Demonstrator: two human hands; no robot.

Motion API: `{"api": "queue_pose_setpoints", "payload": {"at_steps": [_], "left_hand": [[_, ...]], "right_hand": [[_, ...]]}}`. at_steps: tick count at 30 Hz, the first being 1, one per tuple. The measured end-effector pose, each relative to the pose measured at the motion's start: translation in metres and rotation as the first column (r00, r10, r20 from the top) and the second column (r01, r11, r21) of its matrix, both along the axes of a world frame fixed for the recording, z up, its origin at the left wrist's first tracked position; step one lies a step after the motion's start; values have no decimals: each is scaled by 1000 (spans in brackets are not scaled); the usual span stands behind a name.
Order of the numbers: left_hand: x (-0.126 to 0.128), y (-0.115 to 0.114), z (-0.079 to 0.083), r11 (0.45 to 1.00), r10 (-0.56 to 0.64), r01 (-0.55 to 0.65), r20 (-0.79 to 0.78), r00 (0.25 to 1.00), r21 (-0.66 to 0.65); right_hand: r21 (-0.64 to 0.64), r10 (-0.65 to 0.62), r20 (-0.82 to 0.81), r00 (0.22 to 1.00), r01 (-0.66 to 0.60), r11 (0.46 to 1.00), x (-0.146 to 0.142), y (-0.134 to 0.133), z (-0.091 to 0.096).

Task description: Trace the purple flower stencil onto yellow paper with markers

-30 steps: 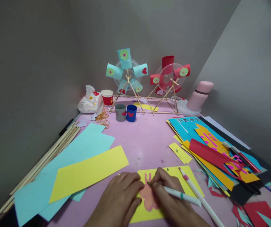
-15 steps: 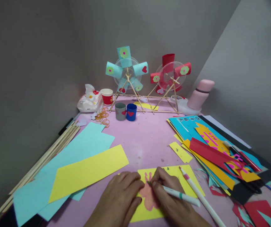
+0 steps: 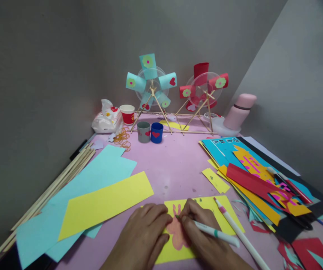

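Note:
A green-tipped marker [image 3: 217,235] is pinched in my right hand [image 3: 202,230], its tip touching the upper body of a pink butterfly shape [image 3: 177,240] drawn on a sheet of yellow paper [image 3: 175,258]. My left hand [image 3: 143,234] lies flat over the sheet's left part, fingers stretched out and the fingertips beside the drawing. Part of the butterfly's right side is hidden behind my right hand. An uncapped red-tipped marker [image 3: 238,230] rests across the right side of the sheet. Small dark green marks show near the sheet's upper edge.
Left lie a yellow strip [image 3: 107,206], light blue paper [image 3: 93,174] and wooden sticks [image 3: 62,178]. Coloured paper [image 3: 220,148] and scraps [image 3: 310,251] fill the right. Behind stand a grey ring [image 3: 143,135], a blue ring [image 3: 156,135], two paper-bladed wheels [image 3: 150,71] and a pink bottle [image 3: 238,112].
The view has shifted very slightly. Both hands stay in place, with the marker tip at nearly the same spot on the drawing.

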State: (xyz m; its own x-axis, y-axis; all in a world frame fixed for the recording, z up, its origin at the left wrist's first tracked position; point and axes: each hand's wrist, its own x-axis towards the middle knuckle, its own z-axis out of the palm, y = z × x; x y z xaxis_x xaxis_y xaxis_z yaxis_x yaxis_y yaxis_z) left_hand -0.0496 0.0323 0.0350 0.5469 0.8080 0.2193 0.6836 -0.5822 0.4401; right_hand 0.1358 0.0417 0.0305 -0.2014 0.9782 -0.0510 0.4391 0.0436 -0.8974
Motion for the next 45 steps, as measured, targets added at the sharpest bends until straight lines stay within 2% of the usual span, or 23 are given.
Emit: {"api": "queue_pose_setpoints", "payload": {"at_steps": [5, 16, 23, 28, 32, 34, 38, 45], "left_hand": [[0, -2, 2, 1000, -2, 2, -6, 1000, -14], [1, -1, 4, 1000, 9, -9, 31, 999, -3], [0, 0, -3, 1000, -9, 8, 40, 999, 9], [1, 0, -3, 1000, 4, -4, 23, 1000, 11], [2, 1, 1, 1000, 6, -6, 8, 1000, -11], [2, 1, 2, 1000, -4, 4, 2, 1000, -27], [3, 1, -1, 997, -14, 13, -5, 1000, -76], [5, -2, -16, 999, 21, -18, 57, 998, -48]], "right_hand": [[-15, 15, -27, 1000, -16, 1000, 0, -1, 1], [-11, 6, 26, 1000, -6, 1000, 0, -1, 2], [-7, 13, 6, 1000, -13, 1000, 1, -1, 4], [-49, -117, -106, 987, 113, 992, 2, -2, -6], [-117, -169, -250, 953, 143, 983, 1, -3, -14], [-86, -145, -238, 960, 128, 988, 2, -2, -14], [86, -4, -111, 994, 13, 996, 5, -2, -10], [29, 33, -97, 995, -30, 999, 6, 0, -9]]}}
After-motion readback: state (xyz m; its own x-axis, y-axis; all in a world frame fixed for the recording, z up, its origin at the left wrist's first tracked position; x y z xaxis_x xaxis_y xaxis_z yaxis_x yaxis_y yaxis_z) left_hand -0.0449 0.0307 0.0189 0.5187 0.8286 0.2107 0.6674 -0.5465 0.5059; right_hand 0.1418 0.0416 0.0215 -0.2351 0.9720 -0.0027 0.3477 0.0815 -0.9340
